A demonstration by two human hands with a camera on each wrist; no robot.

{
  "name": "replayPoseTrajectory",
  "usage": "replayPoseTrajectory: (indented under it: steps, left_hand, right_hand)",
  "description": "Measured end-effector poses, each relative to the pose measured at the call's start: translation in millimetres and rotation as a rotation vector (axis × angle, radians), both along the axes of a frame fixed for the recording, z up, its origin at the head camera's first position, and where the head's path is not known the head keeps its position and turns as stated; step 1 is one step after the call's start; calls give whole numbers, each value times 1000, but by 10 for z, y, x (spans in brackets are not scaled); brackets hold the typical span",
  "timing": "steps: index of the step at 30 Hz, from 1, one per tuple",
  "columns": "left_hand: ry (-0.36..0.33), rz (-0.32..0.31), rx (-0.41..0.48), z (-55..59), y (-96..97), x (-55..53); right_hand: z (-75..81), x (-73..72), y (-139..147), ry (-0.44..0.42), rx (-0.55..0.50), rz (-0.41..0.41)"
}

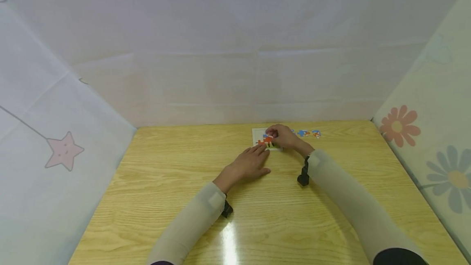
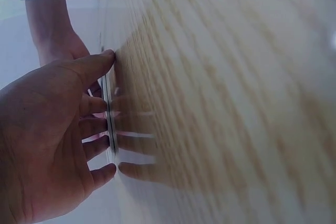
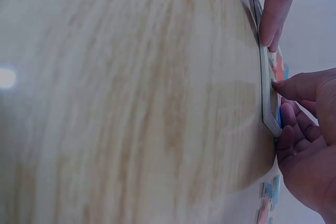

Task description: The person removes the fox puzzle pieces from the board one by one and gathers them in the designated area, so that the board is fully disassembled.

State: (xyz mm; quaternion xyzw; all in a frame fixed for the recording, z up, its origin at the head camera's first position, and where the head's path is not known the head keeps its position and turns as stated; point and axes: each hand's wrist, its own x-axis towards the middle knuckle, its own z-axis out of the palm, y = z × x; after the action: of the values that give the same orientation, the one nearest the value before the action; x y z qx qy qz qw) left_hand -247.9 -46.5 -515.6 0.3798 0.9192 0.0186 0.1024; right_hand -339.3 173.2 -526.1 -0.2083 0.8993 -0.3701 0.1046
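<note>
A small puzzle board [image 1: 254, 135] with a pale border lies near the table's back edge, a red and dark picture partly assembled in it. My left hand [image 1: 250, 163] reaches its near left side, fingers straight and fingertips resting on the border; the left wrist view shows them along the board's thin edge [image 2: 111, 124]. Over the board's right part, my right hand [image 1: 285, 136] has curled fingers and pinches a puzzle piece [image 1: 270, 135], mostly covered by the fingers. In the right wrist view its thumb [image 3: 294, 85] comes down inside the border.
Several loose puzzle pieces [image 1: 316, 133] in blue, orange and white lie in a row right of the board. A pale cloth wall [image 1: 220, 85] rises behind the wooden table [image 1: 165, 183], with printed cloth on both sides.
</note>
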Motion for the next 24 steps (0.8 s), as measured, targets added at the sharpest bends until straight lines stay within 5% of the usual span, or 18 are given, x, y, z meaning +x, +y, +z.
replayPoseTrajectory:
  steps: [1, 8, 15, 24]
  left_hand:
    - [-7, 9, -13, 97, 8, 49]
    - [-17, 16, -7, 68, 13, 32]
    - [-72, 26, 68, -275, -20, -140]
    - [-85, 30, 80, -208, -32, -100]
  right_hand:
    - [-11, 2, 3, 9, -5, -5]
    - [-65, 31, 31, 67, -53, -36]
    - [-78, 50, 41, 105, -79, -40]
    - [-95, 57, 54, 108, -112, -55]
